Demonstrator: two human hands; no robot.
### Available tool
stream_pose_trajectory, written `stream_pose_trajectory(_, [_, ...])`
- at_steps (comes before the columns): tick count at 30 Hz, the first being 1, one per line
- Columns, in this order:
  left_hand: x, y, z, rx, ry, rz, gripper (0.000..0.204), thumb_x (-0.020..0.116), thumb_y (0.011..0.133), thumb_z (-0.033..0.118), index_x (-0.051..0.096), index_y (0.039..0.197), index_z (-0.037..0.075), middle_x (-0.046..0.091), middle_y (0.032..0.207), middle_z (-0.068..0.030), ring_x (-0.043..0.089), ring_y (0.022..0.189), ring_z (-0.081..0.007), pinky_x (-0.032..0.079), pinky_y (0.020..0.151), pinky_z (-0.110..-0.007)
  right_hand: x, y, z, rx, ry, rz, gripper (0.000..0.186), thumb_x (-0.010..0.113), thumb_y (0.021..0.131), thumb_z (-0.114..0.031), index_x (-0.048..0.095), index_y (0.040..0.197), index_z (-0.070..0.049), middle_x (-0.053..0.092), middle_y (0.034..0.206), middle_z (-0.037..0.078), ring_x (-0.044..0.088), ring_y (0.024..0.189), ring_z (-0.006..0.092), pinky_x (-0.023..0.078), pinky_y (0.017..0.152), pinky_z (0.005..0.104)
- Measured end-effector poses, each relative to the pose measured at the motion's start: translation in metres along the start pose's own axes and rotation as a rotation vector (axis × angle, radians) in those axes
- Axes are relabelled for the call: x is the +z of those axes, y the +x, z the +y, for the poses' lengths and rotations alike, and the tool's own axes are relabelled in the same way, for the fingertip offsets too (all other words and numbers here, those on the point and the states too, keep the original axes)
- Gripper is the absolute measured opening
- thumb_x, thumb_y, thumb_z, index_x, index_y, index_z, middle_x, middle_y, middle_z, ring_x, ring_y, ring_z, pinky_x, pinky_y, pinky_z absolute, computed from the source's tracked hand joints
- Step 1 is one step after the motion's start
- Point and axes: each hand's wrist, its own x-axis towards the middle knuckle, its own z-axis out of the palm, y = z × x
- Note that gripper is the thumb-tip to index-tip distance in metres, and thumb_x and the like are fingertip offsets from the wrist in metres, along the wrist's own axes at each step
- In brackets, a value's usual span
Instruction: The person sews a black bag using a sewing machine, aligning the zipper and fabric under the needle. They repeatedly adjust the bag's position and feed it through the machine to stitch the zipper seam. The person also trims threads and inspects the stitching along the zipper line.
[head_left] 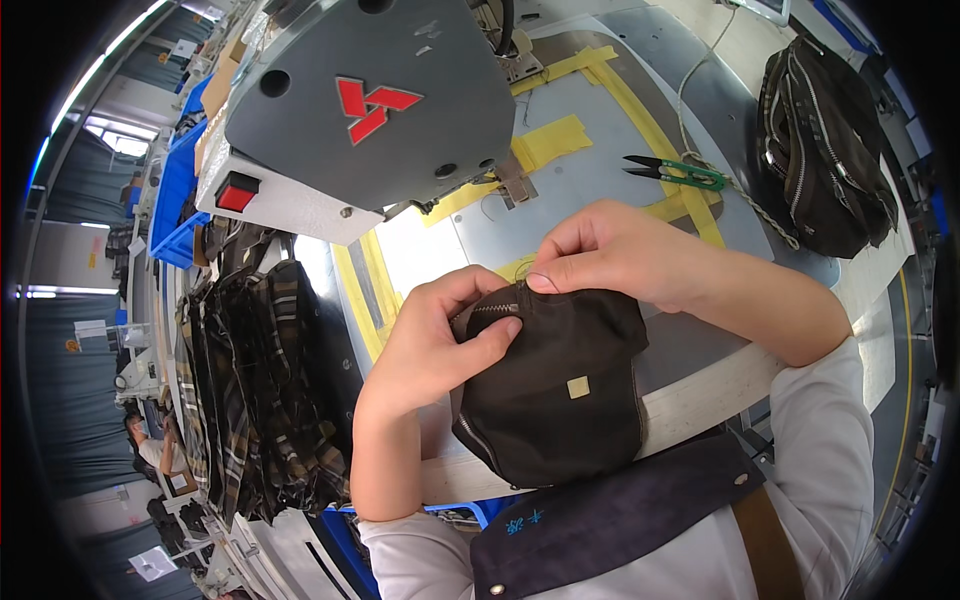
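A dark brown fabric bag piece (565, 385) with zippers and a small pale tag rests at the table's near edge, between my hands. My left hand (440, 335) is closed on its upper left part, thumb beside a short metal zipper. With thumb and forefinger pinched together, my right hand (610, 260) grips the top edge of the same bag piece, where thin dark threads stick up. Just beyond my hands is the needle area of a grey sewing machine (370, 110). Green-handled thread snips (675, 172) lie on the table to the right, apart from my hand.
Brown bags with zippers (825, 150) are piled at the far right. Plaid fabric pieces (265, 390) hang in a stack at left, near a blue bin (180, 200). Yellow tape (655, 110) marks the table, and a cord (685, 100) runs past the snips. Another person (160, 450) sits far left.
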Motion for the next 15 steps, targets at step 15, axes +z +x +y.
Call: stream_pose_trajectory(15, [0.001,-0.0002,-0.0021,0.041,0.014,-0.022,0.014,0.066,0.083,0.007,0.062,0.093,0.0,0.061,0.081,0.0015,0.051,0.076,-0.0041,0.044,0.068,-0.023,0.0006,0.0011,0.0022,-0.03,-0.035,0.037,0.017,0.069,0.089,-0.018,0.071,0.092,-0.001,0.069,0.084,0.0,0.059,0.076,0.0062,0.046,0.069,0.0222])
